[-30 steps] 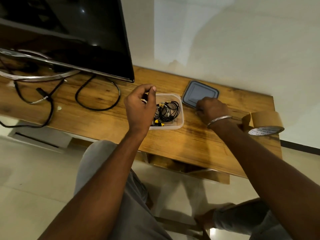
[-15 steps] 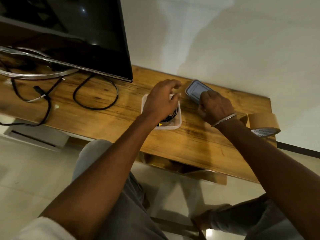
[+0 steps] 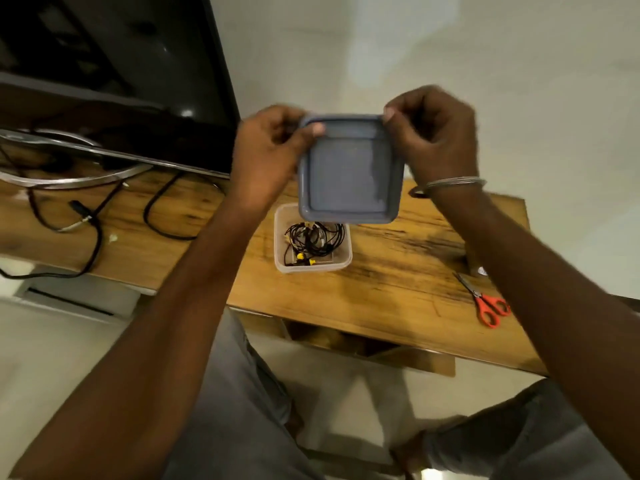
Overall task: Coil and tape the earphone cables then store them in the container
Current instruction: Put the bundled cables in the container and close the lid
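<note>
A clear plastic container (image 3: 281, 237) stands on the wooden table (image 3: 398, 271). Inside it lie coiled black earphone cables (image 3: 317, 237) with yellow bits. Above it I hold a grey square lid (image 3: 349, 171) in the air, tilted toward me. My left hand (image 3: 266, 154) pinches the lid's upper left corner. My right hand (image 3: 436, 140) pinches its upper right corner. The lid hides the far edge of the container.
Red-handled scissors (image 3: 488, 304) lie on the table at the right, beside my right forearm. A dark TV screen (image 3: 114, 74) on a silver stand (image 3: 69, 174) fills the back left, with black cables (image 3: 166, 216) trailing across the table there.
My right hand lifted the grey lid off the table. My left hand left the container and took the lid's other corner. Both now hold it above the container; the view shifted.
</note>
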